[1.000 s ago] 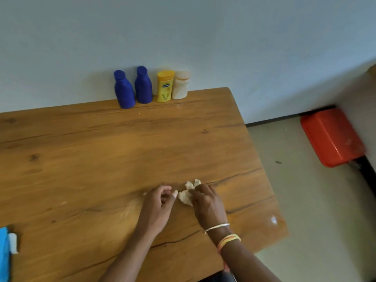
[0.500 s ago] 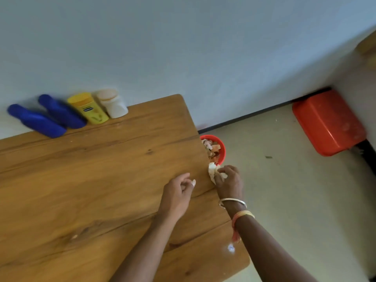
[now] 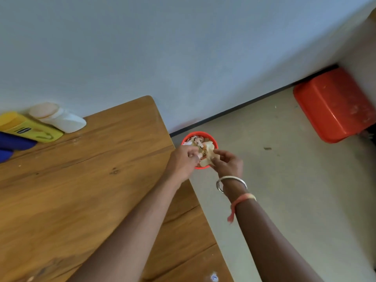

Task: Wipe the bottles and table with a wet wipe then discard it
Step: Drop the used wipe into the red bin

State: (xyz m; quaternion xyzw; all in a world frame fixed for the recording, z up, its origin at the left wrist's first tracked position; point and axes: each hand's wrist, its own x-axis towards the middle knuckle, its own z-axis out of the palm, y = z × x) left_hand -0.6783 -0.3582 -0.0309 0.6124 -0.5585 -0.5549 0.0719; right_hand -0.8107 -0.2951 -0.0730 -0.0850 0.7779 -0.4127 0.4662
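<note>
Nearest, reaching past the table (image 3: 101,200) edge. Pinching the crumpled wet wipe (image 3: 206,159) in the right hand (image 3: 228,164) just above the red bin (image 3: 203,132); left hand (image 3: 181,160) curled alongside, grip impossible to tell. Farther back, bottles (image 3: 65,121) by the wall. Seemingly done wiping; only the drop left.

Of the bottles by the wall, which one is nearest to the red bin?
The white bottle: it ends the row on the right, beside the yellow bottle; the blue bottles are farther left, away from the red bin.
</note>
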